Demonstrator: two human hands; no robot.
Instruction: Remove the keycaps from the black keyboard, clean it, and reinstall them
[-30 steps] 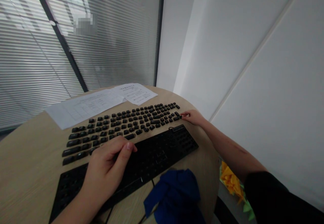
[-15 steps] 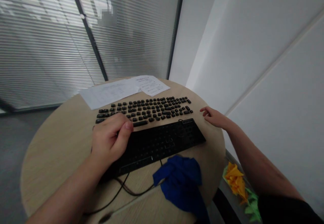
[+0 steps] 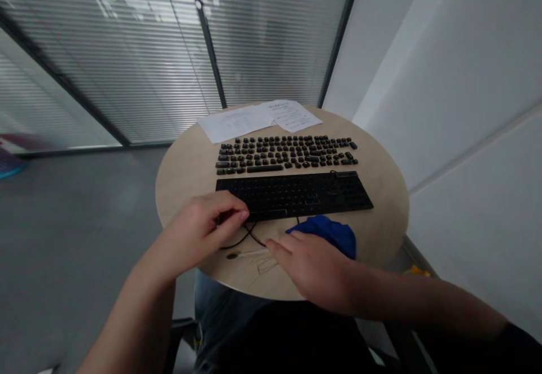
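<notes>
A black keyboard frame (image 3: 305, 193) without its caps lies across a round wooden table (image 3: 389, 182). Behind it the loose black keycaps (image 3: 288, 153) are laid out in rows. My left hand (image 3: 203, 230) hovers at the frame's near left corner, fingers curled with thumb against forefinger; what it pinches, if anything, is hidden. My right hand (image 3: 313, 267) lies palm down near the table's front edge, fingers stretched toward the black cable (image 3: 243, 241) and a thin pale stick (image 3: 249, 254). A crumpled blue cloth (image 3: 328, 232) sits just behind my right hand.
Two white printed sheets (image 3: 258, 117) lie at the table's far side. Glass walls with blinds (image 3: 139, 52) stand behind the table, a white wall (image 3: 457, 80) to the right. Grey floor (image 3: 71, 216) spreads to the left. A yellow paper thing (image 3: 417, 271) peeks below the right rim.
The view has pulled back and the whole table now shows. My right hand left the keycaps' right end and came down to the front edge. My left hand moved back to the frame's near corner.
</notes>
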